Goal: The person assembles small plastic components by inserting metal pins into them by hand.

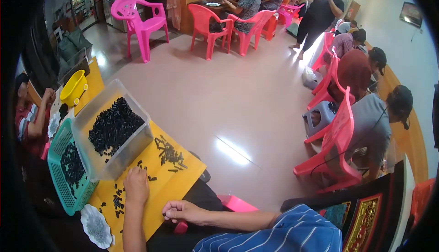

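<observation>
My left hand [136, 185] rests on the yellow tabletop [157, 201], against the near corner of a clear plastic bin [84, 131] heaped with small black tube-like pieces [116, 126]. Its fingers curl down, and what they hold is hidden. At the table's near edge my right hand [185, 211] is closed in a pinch, with a tiny dark bit at the fingertips that is too small to name. Loose black pieces [118, 204] lie left of my left hand; another scatter [169, 153] lies beyond it. A red rounded object [181, 227] shows just under my right hand.
Left of the bin stand a green basket [59, 201] of black pieces, a white scalloped dish [96, 227] and a yellow basket [74, 87]. A person [34, 115] sits across there. Pink chairs [334, 147] with seated people line the right; another person [320, 14] stands farther back.
</observation>
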The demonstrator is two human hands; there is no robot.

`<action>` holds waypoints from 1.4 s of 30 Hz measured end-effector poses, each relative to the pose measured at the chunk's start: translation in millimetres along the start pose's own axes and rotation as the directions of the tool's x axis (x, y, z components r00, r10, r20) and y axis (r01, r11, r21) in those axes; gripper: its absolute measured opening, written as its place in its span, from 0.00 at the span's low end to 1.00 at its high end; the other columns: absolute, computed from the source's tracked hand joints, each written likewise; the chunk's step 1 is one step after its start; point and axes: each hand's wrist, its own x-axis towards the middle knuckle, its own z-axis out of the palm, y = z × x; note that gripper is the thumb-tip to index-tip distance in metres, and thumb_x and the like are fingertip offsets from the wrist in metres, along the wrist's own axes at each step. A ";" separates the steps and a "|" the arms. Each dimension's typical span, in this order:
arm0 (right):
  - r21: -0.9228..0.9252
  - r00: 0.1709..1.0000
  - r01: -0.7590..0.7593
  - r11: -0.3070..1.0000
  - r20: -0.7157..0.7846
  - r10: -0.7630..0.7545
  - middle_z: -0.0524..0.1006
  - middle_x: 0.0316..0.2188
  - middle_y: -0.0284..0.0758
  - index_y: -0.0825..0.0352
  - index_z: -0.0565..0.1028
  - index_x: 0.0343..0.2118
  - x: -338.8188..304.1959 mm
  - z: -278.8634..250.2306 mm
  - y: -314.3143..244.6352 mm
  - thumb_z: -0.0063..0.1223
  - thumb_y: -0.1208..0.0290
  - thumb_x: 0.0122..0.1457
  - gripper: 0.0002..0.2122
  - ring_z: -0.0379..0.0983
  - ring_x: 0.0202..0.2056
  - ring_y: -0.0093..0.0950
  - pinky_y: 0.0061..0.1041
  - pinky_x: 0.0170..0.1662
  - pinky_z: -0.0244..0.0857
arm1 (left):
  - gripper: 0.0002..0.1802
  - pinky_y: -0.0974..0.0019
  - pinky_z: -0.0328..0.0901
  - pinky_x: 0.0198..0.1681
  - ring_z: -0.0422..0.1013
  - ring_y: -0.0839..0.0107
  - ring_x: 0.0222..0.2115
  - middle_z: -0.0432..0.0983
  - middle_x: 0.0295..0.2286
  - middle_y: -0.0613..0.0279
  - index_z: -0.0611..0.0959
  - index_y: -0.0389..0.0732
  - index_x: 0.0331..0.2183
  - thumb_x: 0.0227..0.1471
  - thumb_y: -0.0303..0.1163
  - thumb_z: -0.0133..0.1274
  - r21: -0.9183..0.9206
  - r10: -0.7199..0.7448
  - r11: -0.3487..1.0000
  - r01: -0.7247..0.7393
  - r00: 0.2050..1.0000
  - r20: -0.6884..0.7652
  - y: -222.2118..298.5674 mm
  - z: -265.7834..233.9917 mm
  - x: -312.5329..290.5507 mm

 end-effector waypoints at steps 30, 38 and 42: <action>-0.081 0.996 -0.051 0.995 -0.080 0.045 0.76 0.31 0.28 0.68 0.75 0.40 -6.2 9.7 -9.1 0.51 0.69 0.66 0.07 0.70 0.32 0.16 0.16 0.38 0.65 | 0.16 0.61 0.70 0.35 0.76 0.56 0.32 0.76 0.31 0.52 0.76 0.37 0.41 0.47 0.20 0.55 -0.590 -0.101 0.788 0.177 0.982 0.160 61.8 -80.3 -89.4; -0.082 0.994 -0.102 0.991 -0.032 0.100 0.76 0.30 0.28 0.67 0.76 0.39 -9.1 11.7 -14.5 0.52 0.67 0.65 0.08 0.69 0.31 0.17 0.17 0.39 0.64 | 0.16 0.59 0.70 0.36 0.76 0.54 0.33 0.77 0.32 0.52 0.78 0.37 0.42 0.48 0.21 0.54 -0.579 -0.016 0.809 0.101 0.988 0.151 61.7 -80.7 -93.0; -0.037 0.993 -0.119 0.992 -0.005 0.119 0.75 0.28 0.26 0.65 0.76 0.38 -8.9 15.5 -17.6 0.51 0.65 0.65 0.09 0.68 0.30 0.15 0.15 0.37 0.64 | 0.16 0.63 0.70 0.33 0.77 0.61 0.31 0.77 0.32 0.54 0.80 0.37 0.41 0.46 0.19 0.57 -0.676 -0.105 0.716 0.173 0.984 0.141 63.8 -87.0 -96.8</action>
